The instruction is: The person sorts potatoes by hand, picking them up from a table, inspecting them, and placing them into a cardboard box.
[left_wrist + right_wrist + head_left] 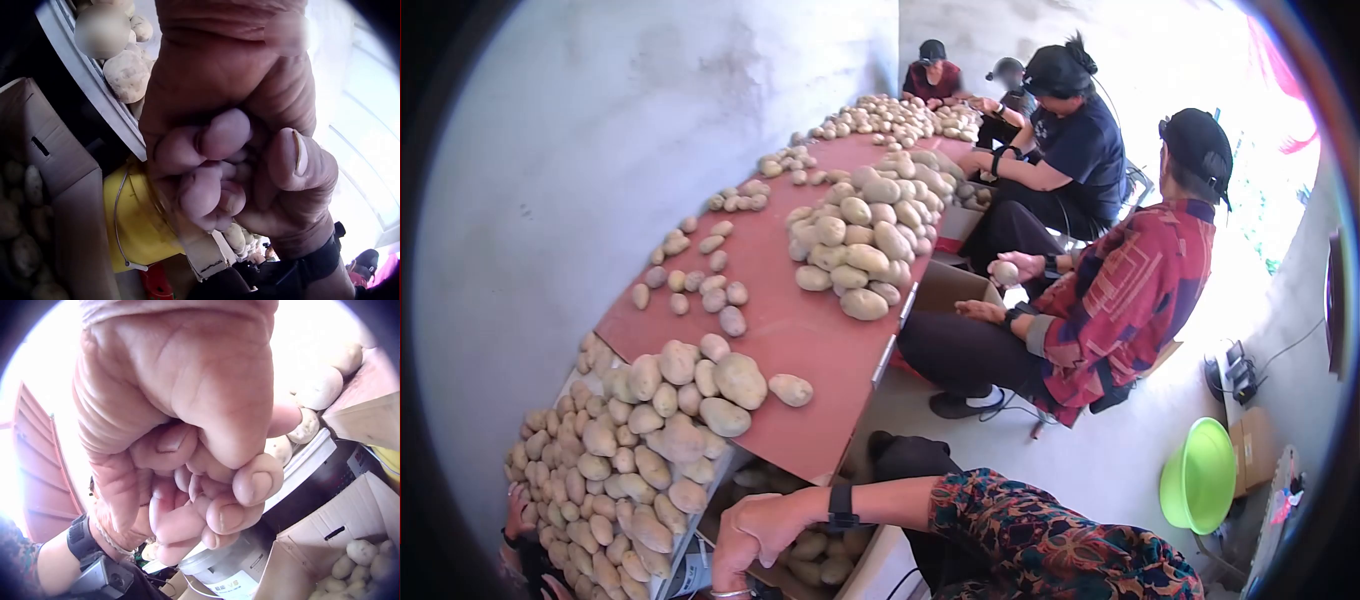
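Note:
My right hand [755, 530] is at the front of the pile, beside a cardboard box with potatoes [835, 570] inside. A dark band circles its wrist. My left hand [119, 515], with a thin bracelet and a dark band, meets it; in the head view it is mostly hidden at the bottom edge. From the left wrist, my right hand [300, 181] shows close against the left palm. Fingers of both hands are curled and bunched together, and no object shows between them. A large heap of potatoes [620, 470] lies just to the left.
A red-brown tabletop [800, 380] stretches away with more potato heaps [870, 225]. Several people sit along its right side; the nearest [1140, 270] holds a potato [1006, 272]. A yellow bucket [140, 219] stands by the box [78, 212]. A green basin [1197, 475] is at the right.

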`<state>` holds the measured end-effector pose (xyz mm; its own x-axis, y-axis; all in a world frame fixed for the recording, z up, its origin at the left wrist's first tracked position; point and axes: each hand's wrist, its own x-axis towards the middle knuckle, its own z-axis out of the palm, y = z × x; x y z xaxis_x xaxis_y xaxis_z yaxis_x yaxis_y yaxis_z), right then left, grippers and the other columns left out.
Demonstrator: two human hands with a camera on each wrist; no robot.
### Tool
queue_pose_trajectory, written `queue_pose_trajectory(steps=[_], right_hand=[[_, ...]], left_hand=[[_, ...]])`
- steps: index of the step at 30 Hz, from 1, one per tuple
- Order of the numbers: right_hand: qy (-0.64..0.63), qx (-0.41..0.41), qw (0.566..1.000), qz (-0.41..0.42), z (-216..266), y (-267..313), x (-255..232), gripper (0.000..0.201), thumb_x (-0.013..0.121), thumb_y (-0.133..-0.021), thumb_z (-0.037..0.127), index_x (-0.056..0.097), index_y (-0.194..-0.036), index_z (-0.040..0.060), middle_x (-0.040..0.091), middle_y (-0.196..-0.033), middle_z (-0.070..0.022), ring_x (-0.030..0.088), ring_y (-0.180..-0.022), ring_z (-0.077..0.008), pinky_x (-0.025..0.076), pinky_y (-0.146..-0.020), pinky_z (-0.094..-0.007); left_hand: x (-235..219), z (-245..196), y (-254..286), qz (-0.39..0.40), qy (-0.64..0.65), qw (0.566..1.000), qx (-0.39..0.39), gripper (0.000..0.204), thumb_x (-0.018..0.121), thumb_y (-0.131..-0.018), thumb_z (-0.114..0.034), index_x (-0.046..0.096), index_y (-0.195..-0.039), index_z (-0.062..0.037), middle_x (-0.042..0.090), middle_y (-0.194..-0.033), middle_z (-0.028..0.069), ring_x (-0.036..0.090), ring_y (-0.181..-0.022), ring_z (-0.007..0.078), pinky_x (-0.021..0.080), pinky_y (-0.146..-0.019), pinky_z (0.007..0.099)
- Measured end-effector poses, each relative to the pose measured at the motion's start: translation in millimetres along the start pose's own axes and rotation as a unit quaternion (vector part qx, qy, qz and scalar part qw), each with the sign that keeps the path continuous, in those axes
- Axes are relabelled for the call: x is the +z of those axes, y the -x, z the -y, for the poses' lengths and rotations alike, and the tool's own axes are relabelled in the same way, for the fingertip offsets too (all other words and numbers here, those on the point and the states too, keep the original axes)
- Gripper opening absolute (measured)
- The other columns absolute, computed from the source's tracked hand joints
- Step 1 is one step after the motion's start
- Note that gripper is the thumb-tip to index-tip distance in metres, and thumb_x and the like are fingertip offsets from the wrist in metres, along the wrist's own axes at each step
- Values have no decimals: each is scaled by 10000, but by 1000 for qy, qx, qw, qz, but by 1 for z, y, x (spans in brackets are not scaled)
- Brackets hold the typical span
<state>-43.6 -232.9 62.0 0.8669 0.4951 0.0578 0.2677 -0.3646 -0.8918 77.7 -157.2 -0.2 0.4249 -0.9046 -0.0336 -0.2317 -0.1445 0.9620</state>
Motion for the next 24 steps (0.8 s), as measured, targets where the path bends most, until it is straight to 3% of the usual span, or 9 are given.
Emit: queue_pose_trajectory(steps=[5, 10, 13, 22, 24], right_hand=[[-3, -16, 1000, -1, -9, -4, 5, 507, 662, -556, -85, 731, -1027, 92, 730, -914, -27, 635, -778, -165, 484, -747, -260], [18, 62, 998, -13, -17, -11, 10, 358, 732, -557, -17, 732, -907, 58, 717, -857, -70, 662, -804, -210, 495, -754, -292], [-21, 5, 999, -41, -37, -17, 21, 300, 783, -539, 44, 719, -831, 25, 701, -814, -105, 670, -807, -234, 502, -750, -316], [26, 44, 997, -51, -39, -24, 27, 303, 815, -493, 111, 708, -758, 10, 689, -769, -130, 674, -782, -262, 510, -739, -335], [26, 16, 998, -54, -38, -21, 26, 272, 788, -520, 77, 713, -777, 29, 690, -772, -112, 675, -790, -253, 508, -735, -329]], left_hand=[[6, 7, 1, 4, 3, 1000, -9, 457, 536, -636, 101, 665, -1068, 24, 697, -1007, 106, 631, -993, 175, 470, -934, 310], [9, 15, 8, 4, 7, 1000, -22, 457, 538, -636, 99, 664, -1069, 24, 696, -1009, 107, 631, -995, 176, 470, -936, 311], [9, 20, 16, 2, 6, 999, -32, 458, 540, -636, 98, 663, -1071, 24, 696, -1011, 107, 631, -996, 177, 470, -937, 311], [6, 24, 27, -14, 4, 999, -43, 458, 545, -637, 95, 662, -1074, 23, 695, -1015, 107, 631, -1000, 179, 469, -940, 313], [5, 23, 26, -20, 3, 999, -42, 458, 546, -637, 95, 662, -1074, 23, 695, -1016, 108, 631, -1001, 180, 469, -941, 313]])
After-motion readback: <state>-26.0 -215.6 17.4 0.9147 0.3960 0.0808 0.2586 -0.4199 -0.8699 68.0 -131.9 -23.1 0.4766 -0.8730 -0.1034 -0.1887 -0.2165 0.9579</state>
